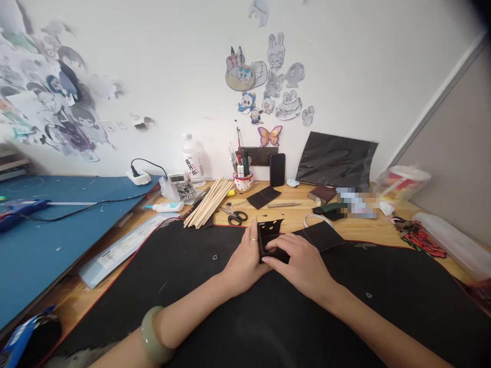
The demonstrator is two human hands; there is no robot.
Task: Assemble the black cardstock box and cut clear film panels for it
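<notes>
A small black box (270, 228), open on top and with holes cut in its far wall, stands between my hands over the black mat (192, 276). Wrapped against the box's left side is my left hand (245, 255), a ring on one finger and a green bangle on that wrist. My right hand (297, 258) pinches the near right wall, fingertips inside the box and thumb outside. Just right of the box lies a flat black card piece (326, 236). Black-handled scissors (237, 218) rest beyond my left hand. The box's floor is hidden by my fingers.
Wooden sticks (209, 202) lie in a bundle at the back left, near a water bottle (194, 161) and a glue bottle (168, 206). A pen cup (243, 180) and a phone (277, 169) stand by the wall. A pencil (284, 205) and black card (264, 197) lie before them.
</notes>
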